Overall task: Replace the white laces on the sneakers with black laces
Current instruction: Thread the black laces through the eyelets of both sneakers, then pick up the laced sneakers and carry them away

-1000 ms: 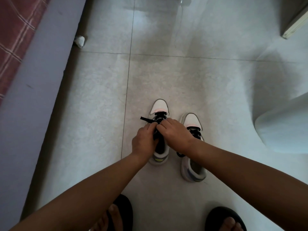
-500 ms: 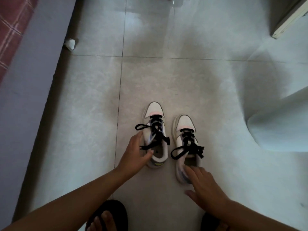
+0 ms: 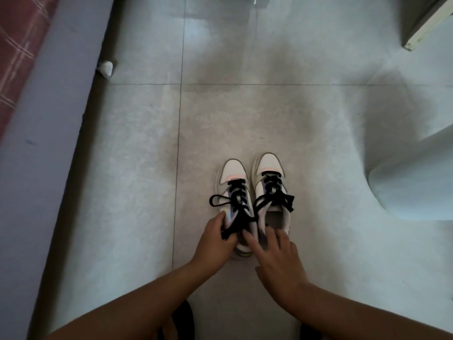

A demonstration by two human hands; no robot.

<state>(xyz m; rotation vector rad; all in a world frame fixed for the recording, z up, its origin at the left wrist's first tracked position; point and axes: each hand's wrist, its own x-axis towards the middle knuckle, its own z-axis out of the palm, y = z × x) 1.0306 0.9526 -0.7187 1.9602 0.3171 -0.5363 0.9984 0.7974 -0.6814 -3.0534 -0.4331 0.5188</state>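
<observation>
Two white sneakers stand side by side on the tiled floor, toes pointing away from me. The left sneaker (image 3: 232, 173) carries a black lace (image 3: 236, 196) tied in a bow, and the right sneaker (image 3: 268, 165) has its own black lace (image 3: 273, 192), also tied. My left hand (image 3: 215, 241) grips the left sneaker's outer side near the heel, with a lace end lying across its fingers. My right hand (image 3: 277, 256) rests over both heels, fingers spread into the shoe openings. No white laces are in view.
A bed edge with a red checked cover (image 3: 17, 52) runs along the left. A crumpled white scrap (image 3: 106, 67) lies by it. A pale rounded object (image 3: 411, 182) sits at the right, and a furniture corner (image 3: 426, 23) at top right. Dark slippers on my feet show at the bottom.
Both hands left the left sneaker's bow, drew back, then came forward to the heels. The two sneakers now stand closer together, with the right one pushed further forward.
</observation>
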